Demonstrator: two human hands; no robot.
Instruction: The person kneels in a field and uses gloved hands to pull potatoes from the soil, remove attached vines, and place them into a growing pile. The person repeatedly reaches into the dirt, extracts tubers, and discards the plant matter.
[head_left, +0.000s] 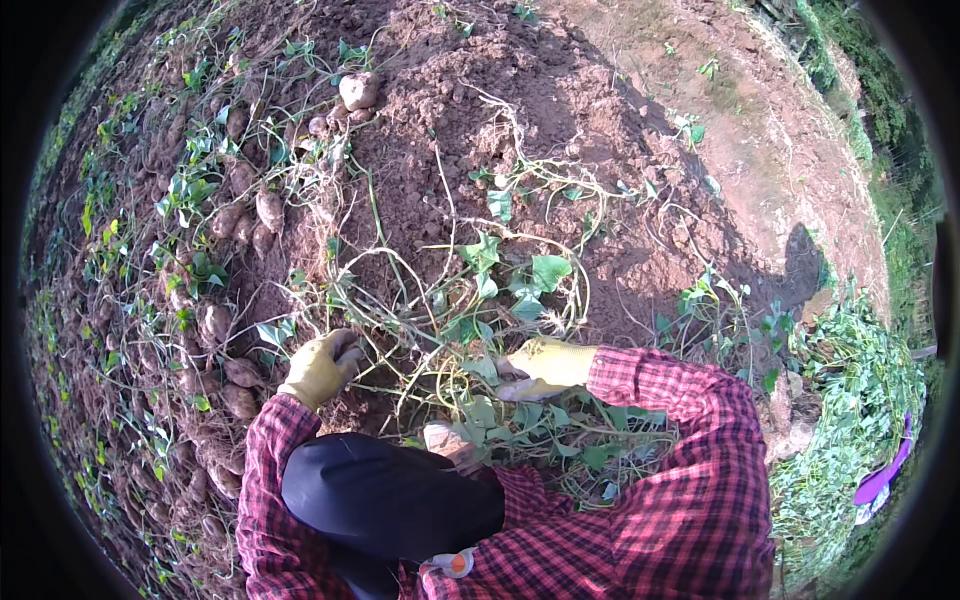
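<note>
My left hand (321, 367), in a yellow work glove, has its fingers curled beside sweet potato vines (405, 322). Whether a stem lies in its grasp is unclear. Across the tangle, my right hand (547, 367), gloved alike, points left with thumb and fingers apart. Its fingertips are close to a green leaf (480, 367). Broad leaves (551, 271) and bare stems spread over the reddish soil between and beyond both hands. Below them a pale object (446, 437) is partly hidden by leaves and dark cloth (390, 487).
Dug sweet potatoes (241, 373) lie in a long band on the left, mixed with vines. A larger tuber (359, 91) rests farther ahead. Cut greenery (840, 390) is heaped at right, near a purple object (885, 472). Crumbly soil (465, 67) rises ahead.
</note>
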